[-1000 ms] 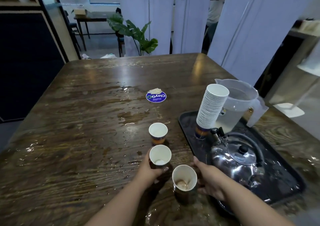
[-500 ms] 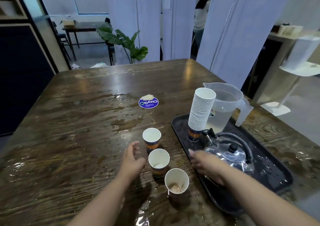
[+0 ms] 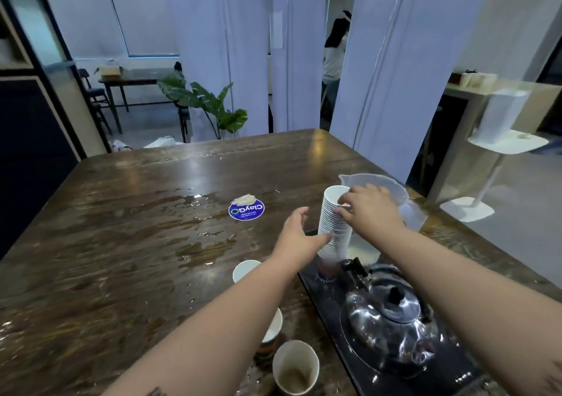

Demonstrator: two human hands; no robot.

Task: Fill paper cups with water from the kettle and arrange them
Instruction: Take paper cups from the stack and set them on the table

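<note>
1. At the bottom centre of the frame a cup (image 3: 295,366) stands upright on the wet tabletop (image 3: 100,268), mouth up, with only a little at its bottom. Just above it a second cup (image 3: 272,328) is half hidden by the left forearm, and a third cup (image 3: 245,269) stands further up; the three run in a slanted line toward the upper left.
2. At the lower right the kettle (image 3: 392,319) sits lid on, on the black tray (image 3: 331,322), its spout aimed up the frame toward the stack.
3. In mid frame the stack (image 3: 334,228) of nested cups rises from the tray's far end, long axis nearly vertical, leaning slightly, mouth upward.
4. The left hand (image 3: 299,237) is spread, fingers straight, fingertips touching the stack's left side, holding nothing.
5. The right hand (image 3: 369,210) curls over the top of the stack, fingers pinching its upper rims.
6. The step appears to be pulling a fresh cup off. To do it well, I would brace the lower stack with the left hand, lift only the top cup straight along the stack's axis, and avoid squeezing the rim so neighbours don't come along or the stack tip.
7. Behind the stack a clear jug (image 3: 392,195) holds water; a blue sticker (image 3: 246,209) lies on the tabletop to the left.
</note>
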